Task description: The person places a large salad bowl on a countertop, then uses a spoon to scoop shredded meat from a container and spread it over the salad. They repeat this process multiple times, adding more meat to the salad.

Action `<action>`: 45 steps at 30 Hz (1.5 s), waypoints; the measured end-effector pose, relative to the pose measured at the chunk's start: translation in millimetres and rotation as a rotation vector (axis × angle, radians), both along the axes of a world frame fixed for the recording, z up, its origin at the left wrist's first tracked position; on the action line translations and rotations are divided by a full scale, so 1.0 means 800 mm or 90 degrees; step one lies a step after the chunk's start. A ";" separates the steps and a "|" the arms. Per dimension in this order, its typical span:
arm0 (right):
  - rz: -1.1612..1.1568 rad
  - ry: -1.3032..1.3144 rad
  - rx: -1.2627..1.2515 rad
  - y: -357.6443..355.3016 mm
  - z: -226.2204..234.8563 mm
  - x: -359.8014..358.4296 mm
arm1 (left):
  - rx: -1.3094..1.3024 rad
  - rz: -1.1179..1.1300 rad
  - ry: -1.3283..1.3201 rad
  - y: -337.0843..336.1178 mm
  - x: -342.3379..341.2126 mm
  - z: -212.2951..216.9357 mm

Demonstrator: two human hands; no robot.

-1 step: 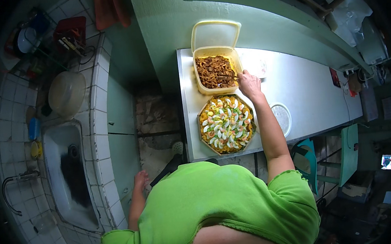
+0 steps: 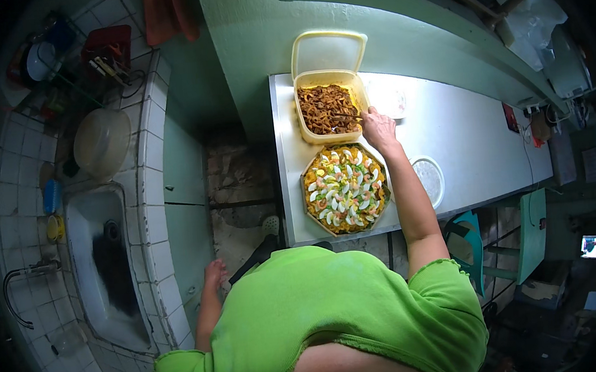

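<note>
My right hand is closed around a thin dark utensil. Its far end dips into brown cooked strips, perhaps meat, in a cream plastic container whose lid stands open at the back. Just in front of that container sits an octagonal tray of noodles, topped with sliced egg, shrimp and chopped greens. My left hand hangs low by the cabinet at my left, holding nothing that I can see, its fingers loosely apart.
A white table carries the food, with a round clear lid right of my forearm. To my left are a sink, its faucet and a plastic basin. Green chairs stand at the right.
The right hand and its utensil have shifted very slightly among the brown strips. My left hand, the noodle tray and the container stay put.
</note>
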State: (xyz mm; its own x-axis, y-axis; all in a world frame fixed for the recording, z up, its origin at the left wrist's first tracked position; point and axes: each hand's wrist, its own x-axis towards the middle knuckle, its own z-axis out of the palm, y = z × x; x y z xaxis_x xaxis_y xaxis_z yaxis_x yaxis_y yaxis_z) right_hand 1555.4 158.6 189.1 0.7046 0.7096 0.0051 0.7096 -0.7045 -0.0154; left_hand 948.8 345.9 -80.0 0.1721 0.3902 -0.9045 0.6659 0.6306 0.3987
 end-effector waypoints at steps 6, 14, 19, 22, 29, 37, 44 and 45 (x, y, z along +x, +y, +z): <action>-0.044 0.007 0.056 -0.027 0.021 -0.010 | 0.017 -0.020 0.002 0.000 0.006 0.006; -0.032 0.013 0.172 -0.144 0.069 -0.103 | -0.019 -0.050 0.040 -0.012 0.007 0.022; -0.074 0.058 0.078 -0.198 0.058 -0.157 | -0.020 -0.114 0.108 -0.002 0.030 0.026; -0.084 0.068 0.064 -0.199 0.041 -0.168 | 0.028 -0.183 0.077 0.011 0.048 0.028; -0.123 0.090 0.126 -0.211 0.045 -0.166 | 0.038 -0.154 0.018 0.025 0.082 0.034; -0.164 0.117 0.132 -0.203 0.041 -0.160 | -0.003 -0.118 0.051 0.014 0.058 0.033; -0.141 0.114 0.131 -0.195 0.031 -0.156 | 0.004 -0.141 0.078 0.009 0.036 0.033; -0.142 0.120 0.112 -0.192 0.030 -0.156 | 0.007 -0.135 0.072 0.009 0.036 0.033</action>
State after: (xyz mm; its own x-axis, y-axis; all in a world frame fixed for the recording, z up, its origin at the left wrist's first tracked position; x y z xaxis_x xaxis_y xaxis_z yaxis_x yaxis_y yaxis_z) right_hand 1430.8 5.0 213.2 0.8423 0.5381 -0.0318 0.5117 -0.8167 -0.2667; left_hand 977.9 353.2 -54.0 0.1489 0.3660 -0.9186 0.8238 0.4680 0.3200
